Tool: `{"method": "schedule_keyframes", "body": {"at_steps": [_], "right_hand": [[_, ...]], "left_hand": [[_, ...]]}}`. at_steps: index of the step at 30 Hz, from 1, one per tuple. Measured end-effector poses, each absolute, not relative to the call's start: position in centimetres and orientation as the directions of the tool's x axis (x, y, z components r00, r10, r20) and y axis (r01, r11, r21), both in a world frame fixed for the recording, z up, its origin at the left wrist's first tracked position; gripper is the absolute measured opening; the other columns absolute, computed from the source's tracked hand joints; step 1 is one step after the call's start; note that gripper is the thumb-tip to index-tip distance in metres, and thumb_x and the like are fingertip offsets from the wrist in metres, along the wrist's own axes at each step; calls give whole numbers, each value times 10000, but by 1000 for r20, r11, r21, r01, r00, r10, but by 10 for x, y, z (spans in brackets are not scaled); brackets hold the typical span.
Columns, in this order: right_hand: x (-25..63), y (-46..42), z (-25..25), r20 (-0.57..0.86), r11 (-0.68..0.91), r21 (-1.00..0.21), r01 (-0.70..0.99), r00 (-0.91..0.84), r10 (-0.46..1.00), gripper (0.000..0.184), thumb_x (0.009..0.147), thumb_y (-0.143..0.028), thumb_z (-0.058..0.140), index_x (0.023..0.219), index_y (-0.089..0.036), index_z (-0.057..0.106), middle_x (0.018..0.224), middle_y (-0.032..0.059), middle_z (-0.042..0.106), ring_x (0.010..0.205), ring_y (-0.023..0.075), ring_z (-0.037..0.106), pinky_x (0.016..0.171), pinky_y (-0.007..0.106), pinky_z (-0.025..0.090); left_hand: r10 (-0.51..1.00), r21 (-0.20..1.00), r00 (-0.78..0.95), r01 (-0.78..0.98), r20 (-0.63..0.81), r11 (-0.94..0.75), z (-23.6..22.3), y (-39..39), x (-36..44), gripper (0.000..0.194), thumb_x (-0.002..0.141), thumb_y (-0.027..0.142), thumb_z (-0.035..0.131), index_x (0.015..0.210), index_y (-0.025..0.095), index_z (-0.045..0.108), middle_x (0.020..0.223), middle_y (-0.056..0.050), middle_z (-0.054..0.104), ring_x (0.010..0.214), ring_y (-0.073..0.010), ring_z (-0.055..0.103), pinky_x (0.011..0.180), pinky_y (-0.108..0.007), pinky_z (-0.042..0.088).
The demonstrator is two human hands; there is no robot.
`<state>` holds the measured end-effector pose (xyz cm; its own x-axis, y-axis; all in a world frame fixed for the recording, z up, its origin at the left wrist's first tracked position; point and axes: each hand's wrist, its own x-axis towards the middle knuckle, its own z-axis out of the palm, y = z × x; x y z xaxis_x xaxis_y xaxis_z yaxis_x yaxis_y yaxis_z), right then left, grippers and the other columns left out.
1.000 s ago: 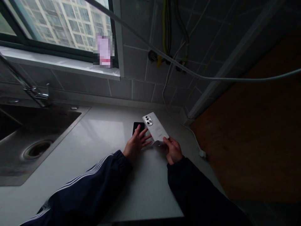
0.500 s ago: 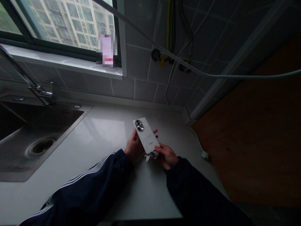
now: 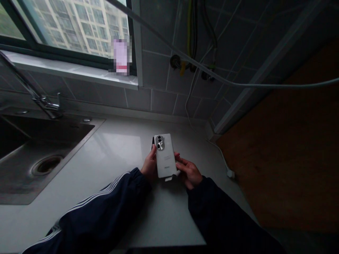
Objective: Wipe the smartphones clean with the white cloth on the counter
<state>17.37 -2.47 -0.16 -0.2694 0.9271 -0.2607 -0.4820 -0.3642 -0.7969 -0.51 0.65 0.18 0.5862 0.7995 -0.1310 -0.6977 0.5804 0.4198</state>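
A white smartphone (image 3: pixel 166 160) is held over the counter, its back with the silver oval camera plate facing up. My left hand (image 3: pixel 149 164) is closed on it, thumb along the left edge and fingers passing underneath, with fingertips showing at the right edge. At the lower right edge, my right hand (image 3: pixel 189 172) is closed, thumb and forefinger against the phone. A thin white piece like tissue (image 3: pixel 168 179) pokes out below the phone's bottom end, near the right fingers. Behind the upper left corner shows a dark edge (image 3: pixel 153 141) of something mostly hidden.
The white counter (image 3: pixel 122 148) runs beneath both hands. Left of it is a steel sink (image 3: pixel 79 155) with a faucet (image 3: pixel 47 106). A blurred pink object (image 3: pixel 121 56) stands on the windowsill. A white plug (image 3: pixel 230 174) on a cable lies beside the brown wooden panel (image 3: pixel 286 158).
The phone has turned more upright and shifted slightly right and down. My right thumb has slid from its bottom corner to the right edge. A dark edge now shows behind the phone.
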Motion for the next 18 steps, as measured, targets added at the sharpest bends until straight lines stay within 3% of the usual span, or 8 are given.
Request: {"method": "schedule_keyframes", "body": {"at_steps": [6,12,18], "right_hand": [[170,-24,-17,-211,-274,-867,-415,-192,958,633,590,-331,972,1175,-206,763,1149,71,785,970,247,746,890,376,559],[171,-21,-28,-232,-225,-921,-319,-18,973,607,507,-325,1003,1048,-153,787,942,76,811,808,230,750,913,438,559],[171,-20,-27,-292,-288,-859,-424,-57,955,702,453,-271,1012,1101,-190,758,1020,61,804,902,239,757,944,426,569]], "left_hand": [[801,419,555,-687,-223,593,9,4,-2,854,980,701,196,1338,57,628,1079,-236,757,984,-351,740,918,-491,557],[788,436,603,-680,-123,589,6,3,0,847,969,726,219,1358,94,626,1117,-216,750,1004,-335,734,953,-471,540],[770,455,631,-661,-92,597,2,3,1,822,968,720,269,1385,97,606,1142,-214,741,1005,-335,733,952,-462,539]]}}
